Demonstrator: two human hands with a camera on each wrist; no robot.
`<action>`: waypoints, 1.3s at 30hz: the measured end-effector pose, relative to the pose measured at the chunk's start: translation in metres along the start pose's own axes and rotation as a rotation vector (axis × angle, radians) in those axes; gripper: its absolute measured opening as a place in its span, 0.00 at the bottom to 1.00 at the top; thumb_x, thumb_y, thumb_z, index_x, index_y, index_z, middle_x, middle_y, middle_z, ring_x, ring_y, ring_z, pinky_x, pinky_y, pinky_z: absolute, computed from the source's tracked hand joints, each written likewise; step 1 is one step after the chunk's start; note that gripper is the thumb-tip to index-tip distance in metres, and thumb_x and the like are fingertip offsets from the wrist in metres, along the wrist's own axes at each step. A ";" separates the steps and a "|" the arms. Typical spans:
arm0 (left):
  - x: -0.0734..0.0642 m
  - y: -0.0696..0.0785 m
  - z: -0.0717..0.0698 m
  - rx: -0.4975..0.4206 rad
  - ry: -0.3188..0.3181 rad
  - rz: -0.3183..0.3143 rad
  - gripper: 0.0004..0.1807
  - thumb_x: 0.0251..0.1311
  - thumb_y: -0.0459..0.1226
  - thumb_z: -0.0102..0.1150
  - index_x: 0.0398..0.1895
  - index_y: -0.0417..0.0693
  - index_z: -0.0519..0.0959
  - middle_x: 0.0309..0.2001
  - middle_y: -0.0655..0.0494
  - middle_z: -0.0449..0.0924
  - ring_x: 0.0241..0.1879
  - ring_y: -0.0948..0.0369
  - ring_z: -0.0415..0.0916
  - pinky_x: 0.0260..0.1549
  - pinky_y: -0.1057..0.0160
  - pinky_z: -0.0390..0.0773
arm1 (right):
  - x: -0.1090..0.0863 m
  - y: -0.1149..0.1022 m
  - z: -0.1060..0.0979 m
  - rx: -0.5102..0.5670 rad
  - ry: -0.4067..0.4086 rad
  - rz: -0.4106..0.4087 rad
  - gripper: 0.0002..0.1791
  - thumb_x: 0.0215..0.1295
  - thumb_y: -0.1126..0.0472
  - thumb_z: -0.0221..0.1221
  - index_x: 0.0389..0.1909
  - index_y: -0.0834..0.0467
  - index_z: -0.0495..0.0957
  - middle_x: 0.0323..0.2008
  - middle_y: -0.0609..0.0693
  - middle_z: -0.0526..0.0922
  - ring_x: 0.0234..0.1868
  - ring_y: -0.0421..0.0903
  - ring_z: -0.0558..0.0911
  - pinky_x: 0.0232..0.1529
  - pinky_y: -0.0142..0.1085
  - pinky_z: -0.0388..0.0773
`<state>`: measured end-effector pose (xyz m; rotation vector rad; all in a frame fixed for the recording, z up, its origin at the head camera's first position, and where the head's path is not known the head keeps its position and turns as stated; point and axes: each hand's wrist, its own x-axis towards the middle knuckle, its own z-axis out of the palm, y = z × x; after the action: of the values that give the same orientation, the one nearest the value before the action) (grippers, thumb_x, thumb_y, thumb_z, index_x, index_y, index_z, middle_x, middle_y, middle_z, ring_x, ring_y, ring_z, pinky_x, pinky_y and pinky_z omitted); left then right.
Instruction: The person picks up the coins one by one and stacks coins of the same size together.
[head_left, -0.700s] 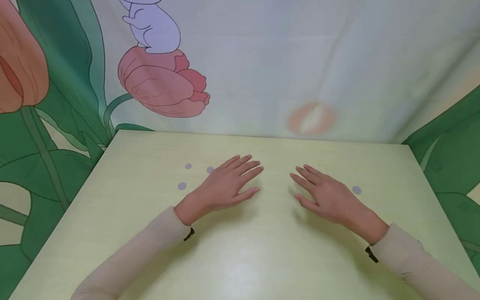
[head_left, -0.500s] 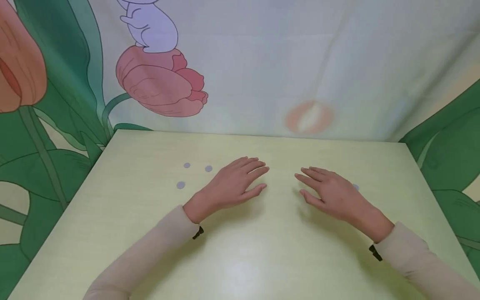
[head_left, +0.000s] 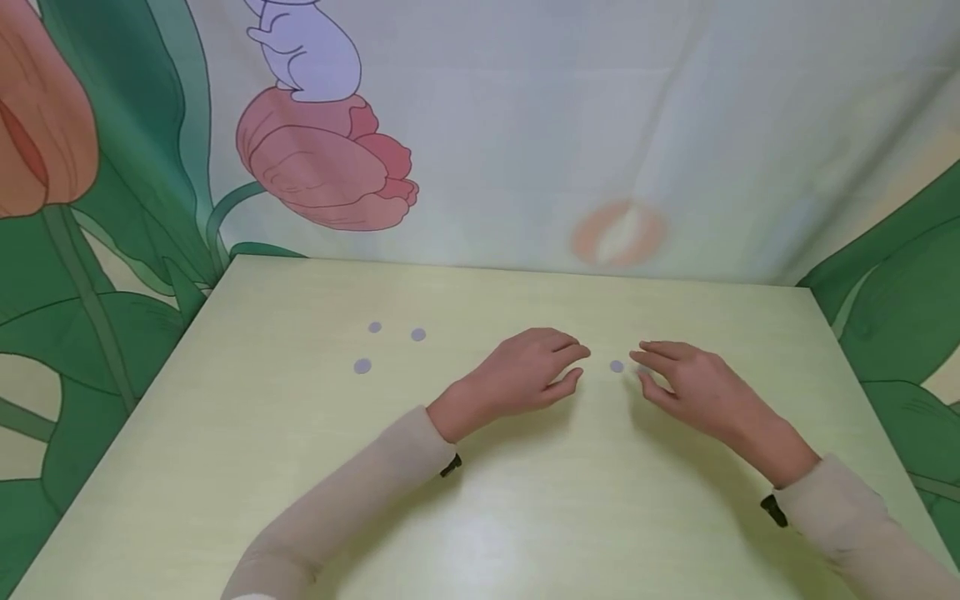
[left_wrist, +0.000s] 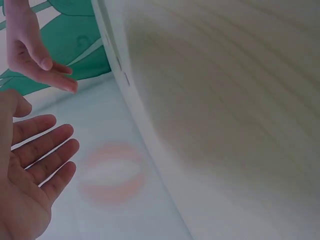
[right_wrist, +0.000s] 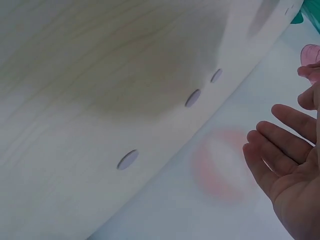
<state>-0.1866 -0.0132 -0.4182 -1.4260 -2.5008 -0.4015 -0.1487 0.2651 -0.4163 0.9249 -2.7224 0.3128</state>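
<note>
Left hand (head_left: 528, 373) farther right, disc (head_left: 617, 367) uncovered

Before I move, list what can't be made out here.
Head view: marks on the grey discs, too small.
Head view: one disc, partly covered by the right hand.
Head view: head of the printed animal, cut off by the top edge.
Head view: pink backdrop shape, blurred.
Left wrist view: part of the left hand, cut off by the left edge.
</note>
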 end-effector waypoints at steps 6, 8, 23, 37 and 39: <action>0.019 0.014 0.003 -0.042 0.009 0.007 0.16 0.74 0.41 0.52 0.55 0.44 0.82 0.50 0.54 0.84 0.50 0.59 0.81 0.55 0.62 0.77 | -0.013 0.011 -0.003 -0.001 -0.013 0.031 0.16 0.63 0.64 0.66 0.51 0.65 0.84 0.54 0.64 0.84 0.48 0.60 0.86 0.42 0.52 0.83; 0.026 0.018 0.004 -0.051 0.005 0.005 0.16 0.74 0.41 0.51 0.56 0.45 0.82 0.50 0.55 0.84 0.48 0.60 0.82 0.53 0.63 0.78 | -0.018 0.016 -0.006 -0.015 -0.014 0.026 0.16 0.61 0.65 0.66 0.50 0.65 0.85 0.53 0.64 0.84 0.48 0.60 0.86 0.41 0.51 0.84; 0.074 0.039 0.022 -0.152 -0.030 -0.032 0.18 0.76 0.42 0.47 0.60 0.49 0.81 0.55 0.59 0.82 0.48 0.63 0.78 0.49 0.71 0.75 | -0.049 0.052 -0.025 -0.077 -0.010 -0.012 0.23 0.45 0.71 0.76 0.46 0.66 0.85 0.46 0.65 0.86 0.46 0.63 0.85 0.42 0.55 0.82; 0.113 0.041 0.044 -0.462 0.011 -0.154 0.19 0.71 0.45 0.61 0.61 0.50 0.78 0.56 0.60 0.80 0.53 0.65 0.75 0.53 0.76 0.68 | -0.053 0.079 -0.035 -0.018 -0.083 0.142 0.22 0.53 0.64 0.75 0.50 0.64 0.85 0.44 0.63 0.87 0.45 0.61 0.85 0.43 0.55 0.81; 0.117 0.043 0.048 -0.506 0.003 -0.171 0.20 0.70 0.44 0.63 0.61 0.49 0.79 0.56 0.58 0.81 0.52 0.65 0.75 0.52 0.77 0.68 | -0.056 0.083 -0.033 0.000 -0.074 0.153 0.22 0.53 0.65 0.75 0.50 0.65 0.85 0.44 0.63 0.87 0.44 0.61 0.85 0.42 0.55 0.81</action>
<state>-0.2112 0.1182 -0.4188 -1.3568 -2.6422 -1.1341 -0.1518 0.3703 -0.4115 0.7434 -2.8675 0.3126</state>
